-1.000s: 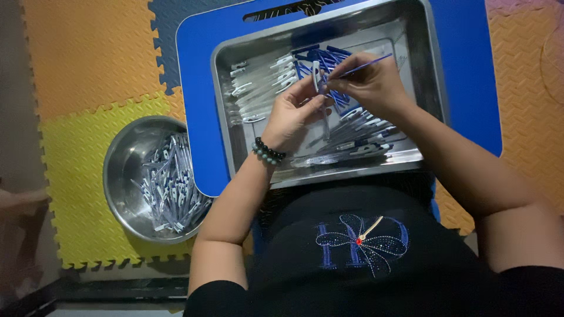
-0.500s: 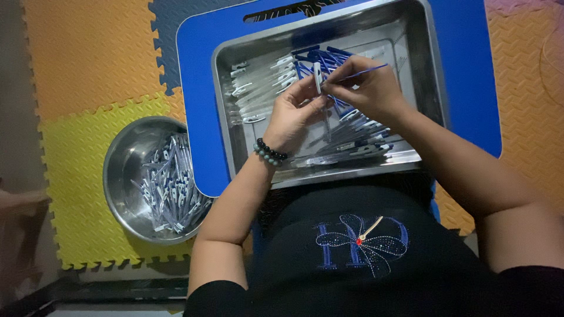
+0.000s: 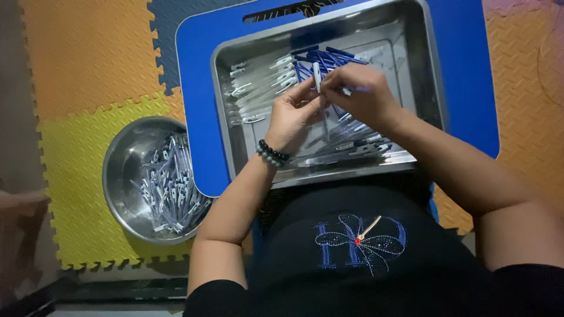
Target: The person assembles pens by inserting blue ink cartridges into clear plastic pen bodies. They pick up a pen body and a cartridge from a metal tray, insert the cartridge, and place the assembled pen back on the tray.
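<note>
Steel tray [image 3: 432, 88] walls ring pens piled at its left and middle, bare tray floor at its right, round bowl [image 3: 117, 176] left of tray, open foam mat [image 3: 88, 64] above bowl

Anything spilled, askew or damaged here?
Nothing stands out. Pen parts stay inside the steel tray and the round bowl. Left hand and right hand meet over the tray, holding a small white piece.

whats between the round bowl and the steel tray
In the head view, a strip of the blue board under the tray and a bit of yellow mat; the left forearm crosses the gap nearer the bowl.
</note>
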